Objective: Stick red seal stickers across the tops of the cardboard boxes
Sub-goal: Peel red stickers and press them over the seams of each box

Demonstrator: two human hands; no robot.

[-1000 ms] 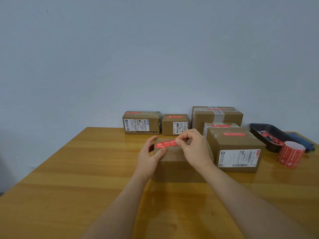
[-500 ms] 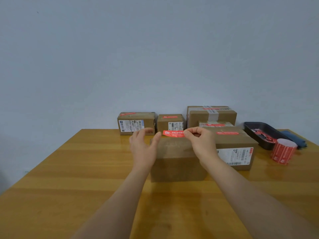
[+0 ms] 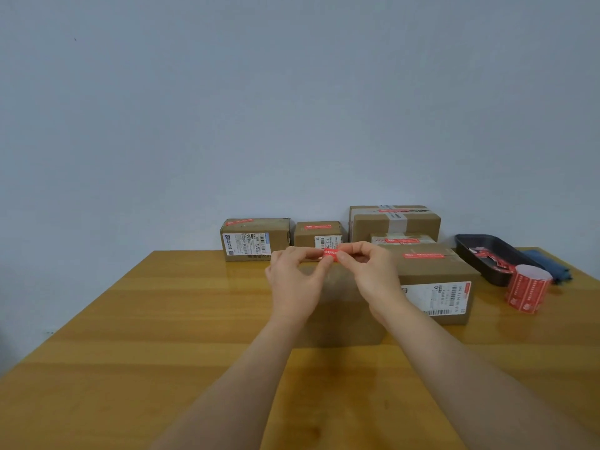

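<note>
A small red paper seal sticker (image 3: pixel 330 255) is pinched at its ends by the left hand (image 3: pixel 297 280) and right hand (image 3: pixel 373 274), held just above the far top edge of the plain brown cardboard box (image 3: pixel 341 306) at centre; placement appears to be in hand; lowering and pressing flat across the top is called for next

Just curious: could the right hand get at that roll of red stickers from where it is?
Probably yes, once freed: the right hand now pinches a red sticker, and only the labelled box stands between it and the roll.
</note>
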